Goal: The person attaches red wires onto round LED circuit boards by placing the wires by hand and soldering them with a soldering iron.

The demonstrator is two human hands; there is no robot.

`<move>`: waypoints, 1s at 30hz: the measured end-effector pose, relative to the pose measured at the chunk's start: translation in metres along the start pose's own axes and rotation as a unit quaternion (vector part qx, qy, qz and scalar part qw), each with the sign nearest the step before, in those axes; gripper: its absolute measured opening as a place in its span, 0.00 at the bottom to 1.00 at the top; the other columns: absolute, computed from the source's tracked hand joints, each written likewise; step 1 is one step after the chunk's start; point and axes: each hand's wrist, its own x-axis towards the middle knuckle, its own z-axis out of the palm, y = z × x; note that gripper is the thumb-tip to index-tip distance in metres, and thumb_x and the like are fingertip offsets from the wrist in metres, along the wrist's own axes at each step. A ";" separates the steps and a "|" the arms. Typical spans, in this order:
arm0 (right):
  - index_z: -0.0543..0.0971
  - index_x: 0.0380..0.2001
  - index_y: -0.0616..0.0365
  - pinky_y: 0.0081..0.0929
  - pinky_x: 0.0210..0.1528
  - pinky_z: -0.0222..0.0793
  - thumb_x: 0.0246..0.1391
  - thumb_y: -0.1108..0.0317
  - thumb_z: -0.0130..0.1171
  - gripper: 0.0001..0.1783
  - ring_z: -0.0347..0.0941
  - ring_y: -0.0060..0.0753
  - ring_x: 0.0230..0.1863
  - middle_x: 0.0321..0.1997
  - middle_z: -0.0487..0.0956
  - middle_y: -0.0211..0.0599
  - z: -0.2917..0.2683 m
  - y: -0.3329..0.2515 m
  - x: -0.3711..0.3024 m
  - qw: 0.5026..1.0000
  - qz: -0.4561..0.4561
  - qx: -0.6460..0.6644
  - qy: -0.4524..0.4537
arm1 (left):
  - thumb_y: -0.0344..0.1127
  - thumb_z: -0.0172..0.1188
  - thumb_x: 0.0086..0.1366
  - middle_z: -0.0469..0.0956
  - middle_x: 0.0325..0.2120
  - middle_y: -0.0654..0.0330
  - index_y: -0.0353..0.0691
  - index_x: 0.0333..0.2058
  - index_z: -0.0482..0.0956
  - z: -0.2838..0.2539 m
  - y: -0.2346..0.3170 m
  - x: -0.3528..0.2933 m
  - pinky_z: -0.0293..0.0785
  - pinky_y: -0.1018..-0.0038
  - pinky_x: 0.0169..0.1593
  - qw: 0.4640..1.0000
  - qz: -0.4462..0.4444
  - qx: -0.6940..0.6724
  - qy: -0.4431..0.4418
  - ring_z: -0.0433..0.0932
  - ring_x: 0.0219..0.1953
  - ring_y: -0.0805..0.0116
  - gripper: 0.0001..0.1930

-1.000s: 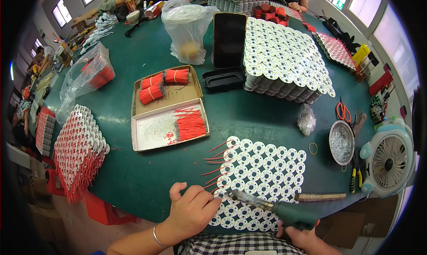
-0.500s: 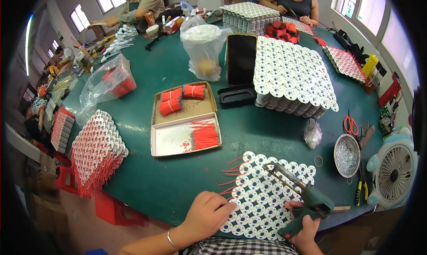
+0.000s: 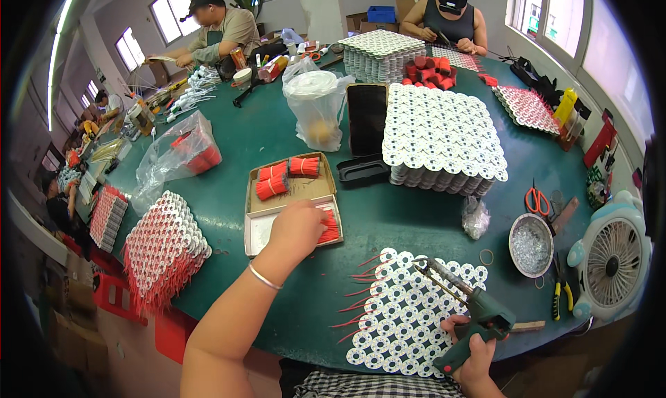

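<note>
My left hand (image 3: 297, 226) reaches into a shallow cardboard tray (image 3: 260, 233) and rests on a loose bunch of thin red sticks (image 3: 330, 226); whether the fingers have closed on any is hidden. My right hand (image 3: 469, 346) grips a green glue gun (image 3: 472, 316), its metal nozzle lying over a flat honeycomb panel of white discs (image 3: 409, 308) in front of me. Several red sticks (image 3: 357, 287) poke out of that panel's left edge.
Behind the tray is a box of bundled red sticks (image 3: 288, 172). A stack of disc panels (image 3: 440, 138), a phone on a stand (image 3: 365, 120), plastic bags (image 3: 316, 106), a metal bowl (image 3: 531, 244), scissors (image 3: 537, 200), a small fan (image 3: 610, 259). Two people work at the far side of the green table (image 3: 388, 217).
My left hand left the disc panel's edge and moved up and away into the tray of red sticks. The glue gun swung from lying across the panel to tilted at its right side.
</note>
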 end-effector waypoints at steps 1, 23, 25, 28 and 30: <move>0.57 0.53 0.62 0.44 0.50 0.66 0.48 0.57 0.55 0.33 0.70 0.44 0.44 0.43 0.72 0.51 0.000 -0.001 0.000 1.000 -0.001 0.002 -0.002 | 0.31 0.60 0.49 0.75 0.25 0.52 0.38 0.24 0.79 0.002 0.002 0.003 0.70 0.64 0.39 0.999 -0.001 0.029 -0.044 0.74 0.34 0.53 0.04; 0.59 0.52 0.63 0.45 0.49 0.66 0.48 0.55 0.56 0.33 0.73 0.45 0.41 0.43 0.72 0.49 -0.001 -0.001 0.007 0.999 0.043 0.011 -0.003 | 0.27 0.53 0.55 0.77 0.28 0.48 0.34 0.34 0.76 -0.003 0.010 -0.010 0.72 0.66 0.36 0.985 0.034 -0.097 0.137 0.76 0.29 0.54 0.08; 0.58 0.53 0.63 0.45 0.49 0.67 0.48 0.55 0.56 0.34 0.74 0.46 0.41 0.43 0.72 0.50 -0.002 -0.002 0.007 0.999 0.042 0.013 0.006 | 0.28 0.54 0.56 0.78 0.29 0.50 0.34 0.35 0.76 -0.017 0.033 -0.024 0.72 0.67 0.36 0.942 -0.109 -0.302 0.099 0.76 0.29 0.56 0.08; 0.57 0.53 0.62 0.46 0.50 0.67 0.48 0.55 0.55 0.34 0.74 0.47 0.41 0.43 0.72 0.51 -0.004 -0.006 0.005 0.999 0.043 0.012 0.005 | 0.29 0.55 0.58 0.79 0.28 0.54 0.34 0.35 0.77 -0.013 0.048 -0.063 0.73 0.70 0.36 0.800 -0.256 -0.541 0.052 0.77 0.29 0.61 0.08; 0.57 0.53 0.61 0.46 0.50 0.67 0.48 0.55 0.55 0.33 0.74 0.47 0.41 0.43 0.72 0.52 -0.004 -0.006 0.004 0.999 0.051 0.012 -0.002 | 0.29 0.56 0.58 0.79 0.28 0.56 0.35 0.34 0.78 -0.009 0.049 -0.094 0.73 0.72 0.36 0.757 -0.270 -0.593 0.054 0.77 0.29 0.64 0.07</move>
